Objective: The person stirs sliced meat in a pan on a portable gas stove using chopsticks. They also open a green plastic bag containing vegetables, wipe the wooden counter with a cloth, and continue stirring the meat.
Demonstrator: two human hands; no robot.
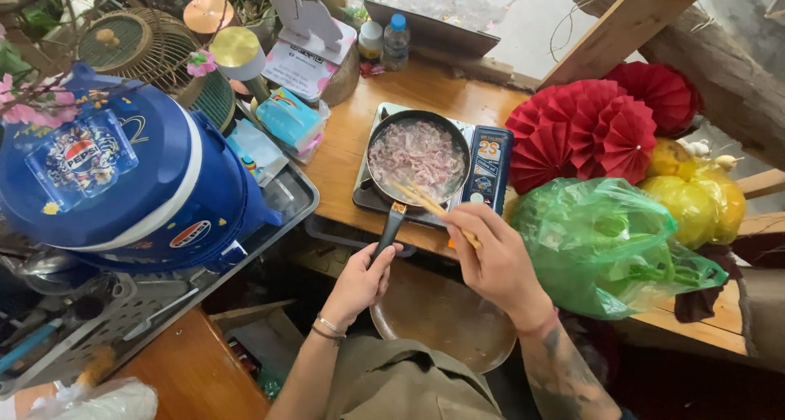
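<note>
Wooden desk (360,142) carries the work area. Left hand (360,282), at 6 o'clock of the frying pan (419,157), is wrapped around its black handle (391,228). Right hand (491,260) is clamped on chopsticks (425,199) whose tips reach the pale pink sliced meat (417,152). Pan sits on a portable stove (482,170); red paper fans (605,125) lie at 2 o'clock.

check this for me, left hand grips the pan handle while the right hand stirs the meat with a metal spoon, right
Not quite. In the head view the right hand stirs with wooden chopsticks, not a metal spoon. The rest holds: the left hand grips the handle of the pan, with meat in it.
</note>
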